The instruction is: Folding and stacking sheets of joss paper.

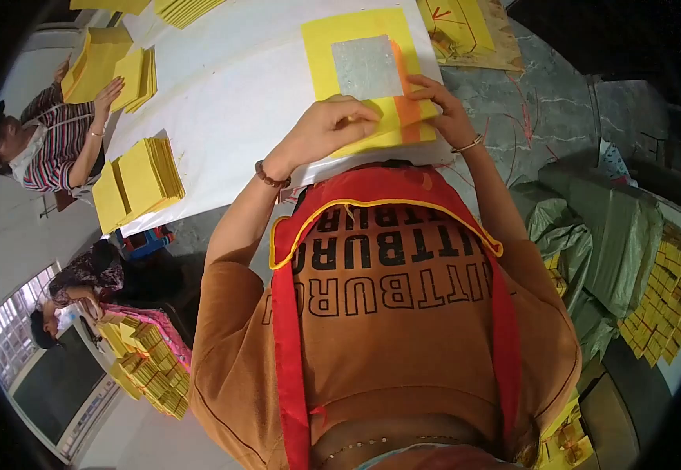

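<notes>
A yellow paper sheet (318,56) lies at the near edge of the white-covered table, with a silver foil square (365,66) and an orange strip (400,64) on it. The sheet's near part is turned up over the foil's lower edge. My left hand (329,125) has its fingers curled and closed on the left part of this fold. At the right, my right hand (441,110) grips the fold beside the orange strip, fingers on top and the thumb partly hidden. Part of the near edge under my hands is hard to make out.
Stacks of folded yellow paper (141,182) stand on the white table (223,102). Across its left side a co-worker (58,149) handles yellow paper; another person (82,286) is farther back by yellow bundles (148,364). A wooden board (501,35) with yellow paper lies at the right.
</notes>
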The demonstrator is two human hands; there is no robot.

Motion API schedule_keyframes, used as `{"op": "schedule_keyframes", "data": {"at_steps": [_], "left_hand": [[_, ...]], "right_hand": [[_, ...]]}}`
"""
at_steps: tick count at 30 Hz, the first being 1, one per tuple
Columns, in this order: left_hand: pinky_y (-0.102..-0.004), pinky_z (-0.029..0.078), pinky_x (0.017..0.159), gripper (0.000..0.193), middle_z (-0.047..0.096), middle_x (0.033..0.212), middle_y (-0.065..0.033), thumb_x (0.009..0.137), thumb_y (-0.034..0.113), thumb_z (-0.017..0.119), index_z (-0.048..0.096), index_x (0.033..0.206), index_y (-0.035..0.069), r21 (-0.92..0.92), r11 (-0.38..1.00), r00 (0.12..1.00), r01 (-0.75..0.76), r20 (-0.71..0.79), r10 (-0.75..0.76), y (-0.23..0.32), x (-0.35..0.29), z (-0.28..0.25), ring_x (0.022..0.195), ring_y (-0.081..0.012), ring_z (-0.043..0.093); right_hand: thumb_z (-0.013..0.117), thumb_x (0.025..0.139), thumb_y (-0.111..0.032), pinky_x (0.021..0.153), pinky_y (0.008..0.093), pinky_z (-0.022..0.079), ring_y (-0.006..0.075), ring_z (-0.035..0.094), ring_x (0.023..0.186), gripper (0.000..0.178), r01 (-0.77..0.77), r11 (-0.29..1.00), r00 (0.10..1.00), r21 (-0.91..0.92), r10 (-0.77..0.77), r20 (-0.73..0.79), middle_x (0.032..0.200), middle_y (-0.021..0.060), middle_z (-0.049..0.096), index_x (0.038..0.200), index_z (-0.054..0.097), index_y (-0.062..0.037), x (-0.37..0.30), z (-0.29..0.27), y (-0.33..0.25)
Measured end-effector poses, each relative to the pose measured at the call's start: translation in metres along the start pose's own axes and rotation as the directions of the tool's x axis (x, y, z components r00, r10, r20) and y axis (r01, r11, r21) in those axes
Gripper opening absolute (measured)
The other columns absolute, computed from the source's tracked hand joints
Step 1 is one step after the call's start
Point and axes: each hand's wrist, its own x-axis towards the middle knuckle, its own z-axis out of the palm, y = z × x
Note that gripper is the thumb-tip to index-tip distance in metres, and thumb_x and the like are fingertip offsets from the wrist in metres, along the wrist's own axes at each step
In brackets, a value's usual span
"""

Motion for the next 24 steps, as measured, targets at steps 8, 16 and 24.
{"op": "schedule_keyframes", "data": {"at_steps": [8, 16, 24], "left_hand": [[-0.0362, 0.037, 0.095, 0.040, 0.055, 0.119, -0.0086, 0.078, 0.025, 0.065, 0.058, 0.115, 0.012, 0.708, 0.663, 0.670, -0.244, -0.371, 0.643, -0.023, -0.008, -0.014, 0.112, -0.0269, 0.045], [-0.0346, 0.041, 0.081, 0.027, 0.060, 0.106, -0.0064, 0.078, 0.009, 0.056, 0.063, 0.104, 0.014, 0.910, 0.389, 0.485, -0.145, -0.277, 0.829, -0.028, -0.007, -0.016, 0.096, -0.0256, 0.053], [-0.0367, 0.045, 0.064, 0.020, 0.062, 0.083, -0.0114, 0.085, 0.017, 0.054, 0.062, 0.100, 0.007, 0.660, 0.693, 0.525, -0.289, -0.496, 0.692, -0.031, -0.025, 0.018, 0.071, -0.0307, 0.056]], "right_hand": [[0.063, 0.080, -0.009, 0.091, 0.0298, 0.040, 0.0169, 0.051, 0.107, 0.023, -0.274, 0.898, 0.948, 0.344, 0.312, -0.060, 0.111, 0.0031, 0.059, 0.103, 0.062, -0.0053, 0.015, 0.004, -0.009], [0.066, 0.075, -0.014, 0.098, 0.0371, 0.032, 0.0260, 0.048, 0.117, 0.021, 0.268, 0.835, 0.961, -0.480, -0.267, 0.071, 0.112, 0.0030, 0.060, 0.096, 0.064, -0.0144, 0.034, -0.018, -0.027], [0.064, 0.078, -0.021, 0.091, 0.0349, 0.035, 0.0202, 0.058, 0.102, 0.019, 0.086, 0.948, 0.967, -0.307, -0.005, 0.255, 0.100, 0.0024, 0.064, 0.096, 0.064, -0.0138, 0.006, -0.012, -0.049]]}}
